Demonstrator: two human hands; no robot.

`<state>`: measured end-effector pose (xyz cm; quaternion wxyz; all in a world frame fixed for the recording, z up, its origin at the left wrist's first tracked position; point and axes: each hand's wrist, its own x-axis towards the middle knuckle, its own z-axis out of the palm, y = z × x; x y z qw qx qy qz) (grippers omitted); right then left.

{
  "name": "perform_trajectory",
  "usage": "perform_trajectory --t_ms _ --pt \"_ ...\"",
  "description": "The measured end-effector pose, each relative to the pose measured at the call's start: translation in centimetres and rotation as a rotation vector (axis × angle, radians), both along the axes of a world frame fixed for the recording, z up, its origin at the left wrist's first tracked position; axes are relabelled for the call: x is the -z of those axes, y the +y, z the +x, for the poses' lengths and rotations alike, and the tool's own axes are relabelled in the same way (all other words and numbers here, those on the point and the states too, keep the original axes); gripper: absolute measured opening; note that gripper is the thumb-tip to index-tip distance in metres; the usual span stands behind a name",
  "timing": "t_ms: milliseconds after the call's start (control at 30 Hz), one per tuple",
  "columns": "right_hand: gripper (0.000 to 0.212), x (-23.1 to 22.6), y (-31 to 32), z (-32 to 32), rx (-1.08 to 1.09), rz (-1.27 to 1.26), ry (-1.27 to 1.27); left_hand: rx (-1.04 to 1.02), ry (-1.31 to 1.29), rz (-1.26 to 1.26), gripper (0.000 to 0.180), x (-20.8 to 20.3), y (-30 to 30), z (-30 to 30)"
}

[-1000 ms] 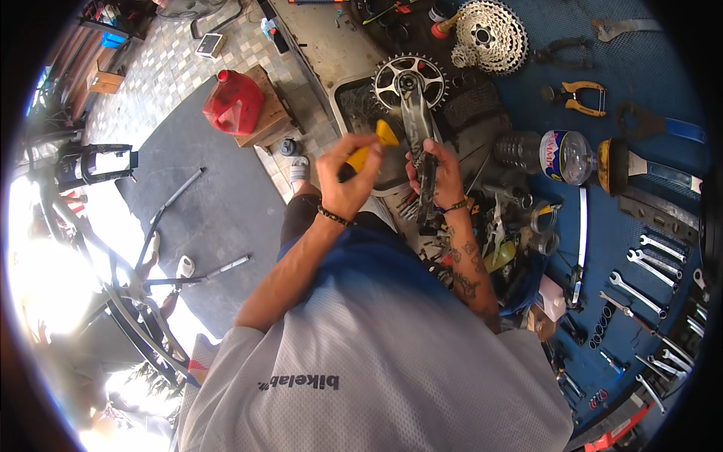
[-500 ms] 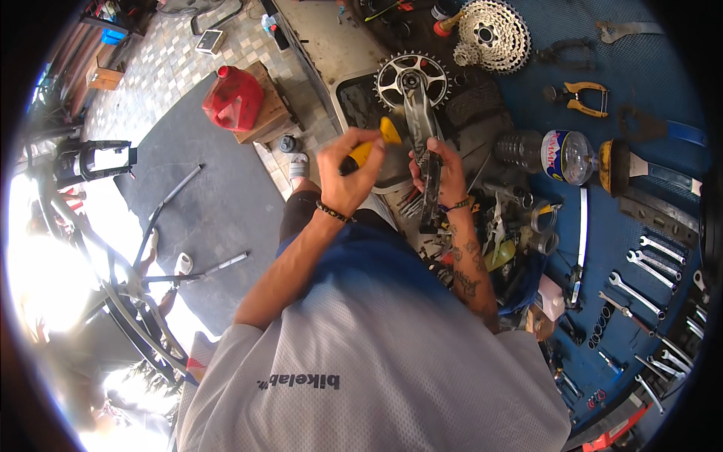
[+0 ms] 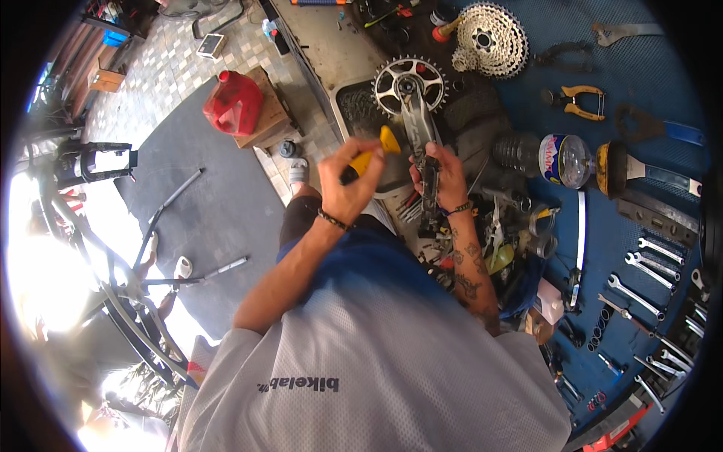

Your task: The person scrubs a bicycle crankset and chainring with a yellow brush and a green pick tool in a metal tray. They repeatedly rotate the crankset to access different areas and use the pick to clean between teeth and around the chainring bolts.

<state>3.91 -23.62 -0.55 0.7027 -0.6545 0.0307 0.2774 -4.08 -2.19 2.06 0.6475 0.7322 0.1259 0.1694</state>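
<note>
My right hand [image 3: 444, 177] is closed around a bicycle crank arm [image 3: 416, 124], gripping it near its lower end. A silver-and-black toothed chainring [image 3: 390, 87] is attached at the crank's far end, above the tray. To the left, my left hand [image 3: 348, 184] is closed on a yellow-and-black hand tool with a flared yellow end [image 3: 388, 140]. That end points toward the crank arm, with a small gap visible between them. The tool's exact kind does not show clearly.
A dark-lined tray [image 3: 337, 102] lies beneath the chainring. A large cassette [image 3: 493, 41], yellow-handled pliers [image 3: 584, 102], a cut plastic bottle [image 3: 565, 160] and several wrenches [image 3: 636, 296] lie on the blue bench at right. A red jug [image 3: 233, 102] stands on a wooden box at left.
My left hand and the yellow-and-black tool have shifted slightly down. The crank and chainring have moved a little to the left and down, still held in my right hand.
</note>
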Motion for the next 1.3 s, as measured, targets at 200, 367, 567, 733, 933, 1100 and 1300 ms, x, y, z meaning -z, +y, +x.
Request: perform_trajectory --t_ms 200,367,567,733,933,1100,1300 --pt "0.052 0.0 -0.6 0.0 -0.003 0.022 -0.024 -0.063 0.149 0.081 0.018 0.3 2.1 -0.2" --pt "0.046 0.6 -0.5 0.0 0.000 -0.082 -0.153 -0.114 0.135 -0.149 0.018 -2.3 1.0 0.2" --pt "0.043 -4.3 0.7 -0.1 -0.017 -0.333 -0.232 -0.046 0.142 -0.128 0.014 0.6 2.8 -1.0" --pt "0.041 -7.8 0.8 0.4 -0.114 -0.639 -0.398 -0.098 0.131 -0.191 0.015 -6.0 5.1 1.8" --pt "0.044 -9.2 1.8 -0.1 -0.137 -0.781 -0.433 0.047 -0.007 0.198 0.013 -6.3 2.4 3.4" --pt "0.046 -9.0 1.0 -0.8 -0.101 -0.763 -0.371 -0.114 -0.042 0.260 0.016 -4.9 2.3 3.2" --pt "0.056 -8.6 -0.7 -1.5 0.003 -0.766 -0.476 -0.135 0.198 0.131 0.016 -1.9 4.5 3.0"
